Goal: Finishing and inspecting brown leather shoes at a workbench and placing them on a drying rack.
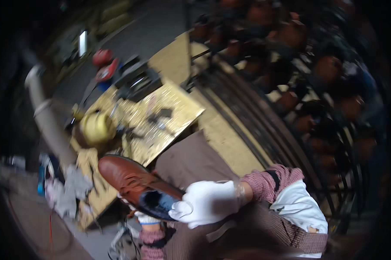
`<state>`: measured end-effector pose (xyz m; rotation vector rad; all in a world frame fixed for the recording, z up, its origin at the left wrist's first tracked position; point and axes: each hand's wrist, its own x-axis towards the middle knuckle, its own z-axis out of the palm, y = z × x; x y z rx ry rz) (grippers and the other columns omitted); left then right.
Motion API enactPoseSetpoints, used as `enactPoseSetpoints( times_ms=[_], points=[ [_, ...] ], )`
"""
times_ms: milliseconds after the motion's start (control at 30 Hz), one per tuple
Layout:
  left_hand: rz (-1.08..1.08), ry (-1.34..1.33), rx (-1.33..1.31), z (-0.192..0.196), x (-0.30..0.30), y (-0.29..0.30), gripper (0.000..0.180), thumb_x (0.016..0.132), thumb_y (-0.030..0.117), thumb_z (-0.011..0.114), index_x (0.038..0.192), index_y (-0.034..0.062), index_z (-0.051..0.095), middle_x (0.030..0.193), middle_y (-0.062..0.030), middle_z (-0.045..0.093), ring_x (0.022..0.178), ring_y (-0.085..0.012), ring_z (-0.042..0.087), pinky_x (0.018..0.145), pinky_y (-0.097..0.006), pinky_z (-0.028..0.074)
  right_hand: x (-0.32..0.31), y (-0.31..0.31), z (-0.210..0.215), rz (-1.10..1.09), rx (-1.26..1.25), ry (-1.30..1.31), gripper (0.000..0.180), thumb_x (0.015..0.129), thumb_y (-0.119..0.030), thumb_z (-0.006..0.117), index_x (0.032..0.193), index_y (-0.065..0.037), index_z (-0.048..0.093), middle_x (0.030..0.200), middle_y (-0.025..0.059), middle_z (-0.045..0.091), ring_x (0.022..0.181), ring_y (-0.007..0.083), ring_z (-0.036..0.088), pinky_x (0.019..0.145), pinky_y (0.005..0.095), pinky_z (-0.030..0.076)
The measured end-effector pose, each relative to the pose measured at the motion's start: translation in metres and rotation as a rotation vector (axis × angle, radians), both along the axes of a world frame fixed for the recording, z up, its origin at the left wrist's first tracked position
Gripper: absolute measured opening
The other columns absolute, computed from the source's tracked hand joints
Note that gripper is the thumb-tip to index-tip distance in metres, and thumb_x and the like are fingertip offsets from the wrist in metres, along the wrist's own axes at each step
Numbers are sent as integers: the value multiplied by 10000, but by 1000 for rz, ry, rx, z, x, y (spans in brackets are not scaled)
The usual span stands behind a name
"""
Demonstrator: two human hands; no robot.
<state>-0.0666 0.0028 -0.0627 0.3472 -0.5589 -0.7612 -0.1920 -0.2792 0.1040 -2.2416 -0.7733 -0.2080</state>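
Observation:
A brown leather lace-up shoe [132,180] is held tilted over my lap, its toe pointing to the upper left and its dark lining showing at the opening. My right hand [208,203], in a white glove, is closed on the heel end, thumb by the collar. Beneath the shoe is my left hand [147,218], also gloved. Its fingers are mostly hidden by the shoe, which it seems to support from below. Both forearms wear pink checked sleeves.
Beyond the shoe stands a worktable [189,108] with a yellow container [98,128], scraps and a dark metal device [137,80]. A rack of brown shoes [290,39] fills the right side. Grey rags [76,186] lie at the left, near a pale pipe [48,117].

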Motion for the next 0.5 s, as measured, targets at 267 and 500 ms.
enactPoseSetpoints(
  times_ms=[267,500],
  points=[
    [560,83,106,20,67,0,720,1055,610,329,1557,101,409,1546,-86,492,1397,-298,479,1203,-452,350,12,-9,-32,-417,191,192,372,840,-183,771,1166,-13,716,1196,170,736,1045,335,726,902,382,581],
    [515,34,-45,35,162,-4,794,1006,692,356,1548,115,423,1520,-104,516,1376,-326,500,1180,-480,382,-6,-7,-40,-528,110,364,360,852,-210,776,1154,-23,723,1183,148,742,1034,319,729,913,377,572]
  ],
)
